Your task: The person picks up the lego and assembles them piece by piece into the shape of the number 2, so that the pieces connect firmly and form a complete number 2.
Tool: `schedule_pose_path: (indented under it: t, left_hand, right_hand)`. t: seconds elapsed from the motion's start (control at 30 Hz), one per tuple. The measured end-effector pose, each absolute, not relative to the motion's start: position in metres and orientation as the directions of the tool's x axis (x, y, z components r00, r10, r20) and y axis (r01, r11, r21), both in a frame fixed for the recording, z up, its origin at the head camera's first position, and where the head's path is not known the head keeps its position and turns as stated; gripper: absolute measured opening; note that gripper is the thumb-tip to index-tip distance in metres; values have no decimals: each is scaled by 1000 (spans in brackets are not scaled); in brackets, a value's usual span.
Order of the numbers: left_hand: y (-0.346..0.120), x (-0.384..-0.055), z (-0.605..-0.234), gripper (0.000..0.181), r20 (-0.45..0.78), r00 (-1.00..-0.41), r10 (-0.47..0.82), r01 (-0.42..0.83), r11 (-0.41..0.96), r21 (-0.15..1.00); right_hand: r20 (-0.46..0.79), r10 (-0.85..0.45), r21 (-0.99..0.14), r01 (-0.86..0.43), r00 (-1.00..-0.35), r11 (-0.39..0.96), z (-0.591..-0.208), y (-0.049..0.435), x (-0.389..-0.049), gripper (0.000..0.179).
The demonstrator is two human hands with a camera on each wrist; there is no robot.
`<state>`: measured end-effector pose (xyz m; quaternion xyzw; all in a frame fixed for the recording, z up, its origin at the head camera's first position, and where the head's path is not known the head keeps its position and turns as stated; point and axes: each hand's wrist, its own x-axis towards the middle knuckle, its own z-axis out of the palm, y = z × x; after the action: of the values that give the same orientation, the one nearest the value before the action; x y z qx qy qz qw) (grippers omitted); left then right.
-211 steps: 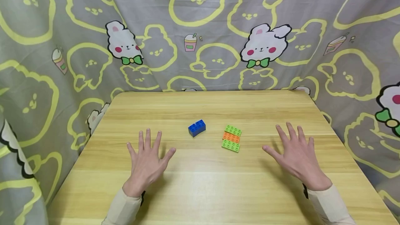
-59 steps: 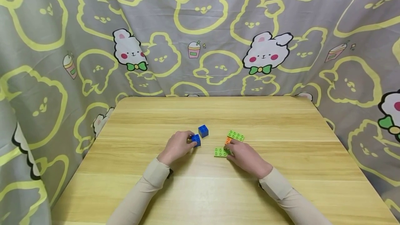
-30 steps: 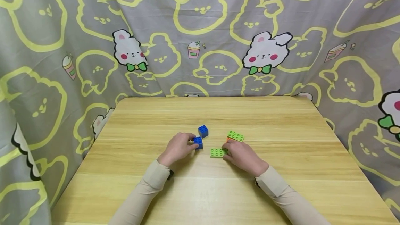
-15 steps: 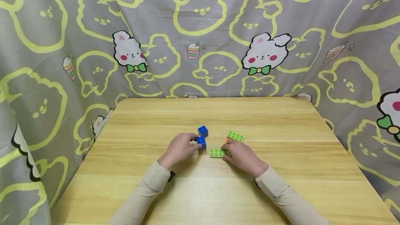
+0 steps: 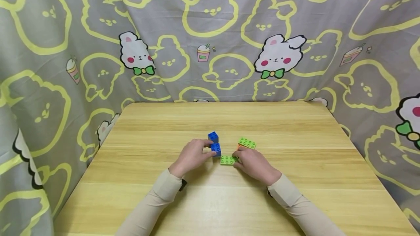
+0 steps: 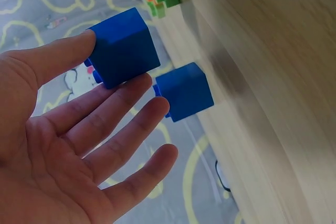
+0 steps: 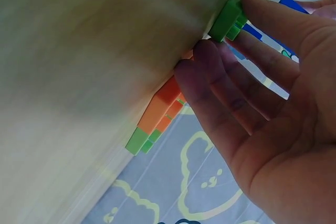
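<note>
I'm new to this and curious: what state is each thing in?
Nearer blue block: studs up, pinched by the left grip.
Farther blue block: studs up, standing on the table, unheld.
Nearer green brick: studs up, one end held by the right grip.
Farther green brick: lying flat, studs up, unheld.
Orange brick: studs up, partly hidden by the right grip.
Patterned curtain: hanging behind the table.

One high view, two close ones
Head looks forward-down at the table (image 5: 210, 199); tilted wrist views share the bricks (image 6: 126, 48).
</note>
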<state>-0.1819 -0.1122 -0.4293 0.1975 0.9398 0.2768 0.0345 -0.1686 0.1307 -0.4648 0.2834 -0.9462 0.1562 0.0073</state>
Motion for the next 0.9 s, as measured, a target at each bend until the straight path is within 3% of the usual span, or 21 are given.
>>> schedule_pose_path:
  t: [0.9]
  left_hand:
    - [-91,-173,-436,40,20,-889,457,398,752,525]
  right_hand:
    - [124,-543,-293,-554,-830,780,-467,131,-167,23]
